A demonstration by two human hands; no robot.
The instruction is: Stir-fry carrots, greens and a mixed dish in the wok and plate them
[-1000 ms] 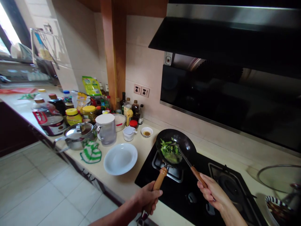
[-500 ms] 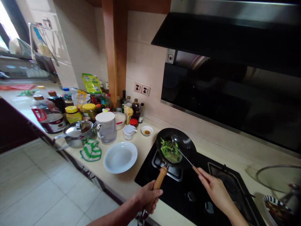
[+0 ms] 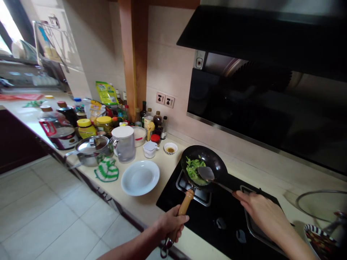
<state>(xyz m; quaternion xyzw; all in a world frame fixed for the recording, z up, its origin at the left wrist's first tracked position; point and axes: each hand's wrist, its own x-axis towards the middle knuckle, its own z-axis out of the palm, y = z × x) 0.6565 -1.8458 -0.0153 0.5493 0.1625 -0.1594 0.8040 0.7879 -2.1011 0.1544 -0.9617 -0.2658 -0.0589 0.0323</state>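
Note:
My left hand (image 3: 173, 223) is closed around the wooden handle of a black wok (image 3: 218, 164), which rests on the left burner of the gas hob (image 3: 200, 224). Chopped green vegetables (image 3: 193, 167) lie in the left part of the wok with a little liquid. In my right hand (image 3: 258, 209) is the wooden grip of a metal spatula (image 3: 206, 173); its broad blade faces up at the right edge of the greens. To the left of the hob sits a white plate (image 3: 140, 178) with nothing on it.
Left of the plate are a green-striped cloth (image 3: 107, 169), a lidded steel pot (image 3: 92, 150) and a plastic jug (image 3: 124, 146). A small sauce bowl (image 3: 170, 148) stands behind. At right are a glass lid (image 3: 317, 204) and a striped bowl (image 3: 320, 240). The range hood (image 3: 244, 39) overhangs.
My right hand has moved right and turned the spatula, so its blade now shows broad side up at the right of the greens. The greens have shifted slightly; my left hand keeps its grip.

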